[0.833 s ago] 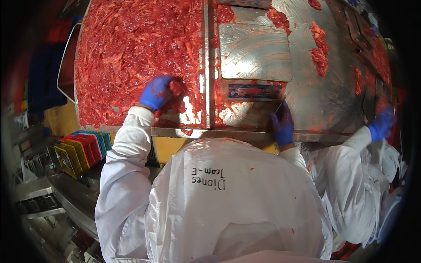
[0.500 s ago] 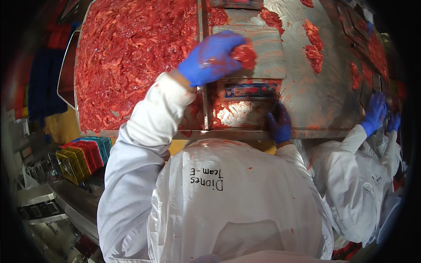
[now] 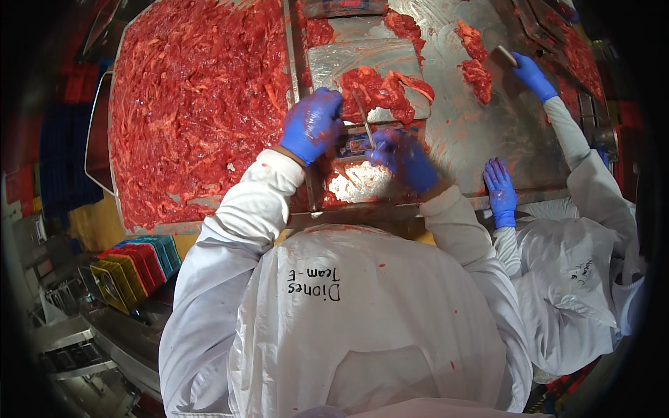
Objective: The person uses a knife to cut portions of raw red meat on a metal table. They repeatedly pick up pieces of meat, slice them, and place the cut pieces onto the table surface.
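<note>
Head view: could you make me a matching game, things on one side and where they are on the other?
Things:
1. left hand
2. right hand
3. meat heap
4. crates

Places:
A. stacked low on the left, below the table
B. filling the big tray on the left
C. holding a knife
D. on the meat piece lying on the steel plate

Pairs: 1-D, 2-C, 3-B, 4-A
</note>
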Tool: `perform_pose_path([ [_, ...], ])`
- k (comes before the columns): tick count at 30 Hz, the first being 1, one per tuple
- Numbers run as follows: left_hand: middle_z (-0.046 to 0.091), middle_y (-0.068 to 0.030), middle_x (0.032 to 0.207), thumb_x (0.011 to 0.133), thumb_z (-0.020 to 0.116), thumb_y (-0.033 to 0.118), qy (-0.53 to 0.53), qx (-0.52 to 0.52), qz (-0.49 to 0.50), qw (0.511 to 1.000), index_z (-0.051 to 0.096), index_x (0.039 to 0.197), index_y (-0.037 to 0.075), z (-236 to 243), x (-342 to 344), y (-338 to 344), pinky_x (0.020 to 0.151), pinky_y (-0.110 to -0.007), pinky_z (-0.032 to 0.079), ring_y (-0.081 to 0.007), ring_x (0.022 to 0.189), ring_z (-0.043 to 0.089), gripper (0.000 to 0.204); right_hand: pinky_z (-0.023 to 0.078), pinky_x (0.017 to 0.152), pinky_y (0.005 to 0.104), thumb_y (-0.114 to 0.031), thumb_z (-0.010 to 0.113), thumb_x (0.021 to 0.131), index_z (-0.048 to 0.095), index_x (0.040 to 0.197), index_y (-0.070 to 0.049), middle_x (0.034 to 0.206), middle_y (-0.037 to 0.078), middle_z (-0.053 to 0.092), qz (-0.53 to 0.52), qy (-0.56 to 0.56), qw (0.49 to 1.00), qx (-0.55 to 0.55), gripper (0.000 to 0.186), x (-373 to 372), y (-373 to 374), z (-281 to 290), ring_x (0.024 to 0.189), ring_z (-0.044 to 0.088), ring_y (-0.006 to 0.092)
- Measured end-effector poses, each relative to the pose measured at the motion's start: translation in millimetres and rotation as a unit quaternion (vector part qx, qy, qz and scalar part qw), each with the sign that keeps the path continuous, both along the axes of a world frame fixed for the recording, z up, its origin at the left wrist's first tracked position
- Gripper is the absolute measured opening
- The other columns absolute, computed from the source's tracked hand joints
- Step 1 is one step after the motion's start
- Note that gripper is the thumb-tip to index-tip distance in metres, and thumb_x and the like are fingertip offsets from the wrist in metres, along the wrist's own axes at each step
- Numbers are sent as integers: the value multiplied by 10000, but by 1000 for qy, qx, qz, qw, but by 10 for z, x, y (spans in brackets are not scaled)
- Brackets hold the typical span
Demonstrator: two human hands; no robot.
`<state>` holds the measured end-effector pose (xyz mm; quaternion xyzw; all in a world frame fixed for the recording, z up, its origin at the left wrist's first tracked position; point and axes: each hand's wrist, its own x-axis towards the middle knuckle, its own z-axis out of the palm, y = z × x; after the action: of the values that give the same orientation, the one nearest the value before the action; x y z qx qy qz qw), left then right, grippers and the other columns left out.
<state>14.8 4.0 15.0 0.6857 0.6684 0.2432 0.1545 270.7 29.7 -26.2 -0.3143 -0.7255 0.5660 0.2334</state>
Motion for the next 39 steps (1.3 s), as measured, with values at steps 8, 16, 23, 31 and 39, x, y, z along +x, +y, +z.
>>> perform_pose_path([
  [8, 647, -196, 841, 849, 599, 53, -230, -66, 108, 965, 600, 886, 47, 44, -226, -234, 721, -468, 507, -443, 825, 639, 37, 542, 806, 343, -262, 654, 1035, 659, 1249, -20, 1013, 43, 695, 76, 118, 908, -395, 323, 242, -209, 383, 890, 661, 168],
  [16, 587, -194, 779, 844, 586, 1, -184, -59, -53, 980, 550, 893, 52, 220, 63, -377, 645, -433, 480, -377, 704, 550, 79, 593, 840, 350, -357, 624, 1033, 659, 1158, -14, 937, 92, 705, 82, 11, 961, -263, 367, -291, 190, 374, 852, 701, 196],
  [23, 631, -162, 783, 826, 594, 29, -208, -76, -83, 972, 562, 846, 79, 298, -32, -423, 647, -452, 492, -393, 746, 635, 62, 594, 764, 315, -337, 646, 1025, 655, 1128, -37, 917, 82, 691, 45, 116, 919, -374, 317, -440, 121, 520, 783, 693, 159],
  [31, 632, -146, 784, 844, 664, 41, -159, -86, -191, 965, 592, 853, 79, 482, -37, -549, 659, -450, 504, -378, 734, 633, 82, 576, 734, 311, -289, 661, 1027, 650, 1151, -38, 954, 62, 667, -37, 142, 908, -391, 281, -609, 375, 393, 770, 653, 137],
  [39, 730, -221, 1104, 883, 700, 261, 96, -164, 266, 945, 747, 1115, 113, -621, -1602, -1129, 868, -497, 576, -420, 1012, 714, 279, 602, 856, 382, -319, 660, 1027, 646, 1220, -6, 1032, 82, 688, -2, 13, 920, -392, 368, -2, 112, 608, 896, 693, 194],
])
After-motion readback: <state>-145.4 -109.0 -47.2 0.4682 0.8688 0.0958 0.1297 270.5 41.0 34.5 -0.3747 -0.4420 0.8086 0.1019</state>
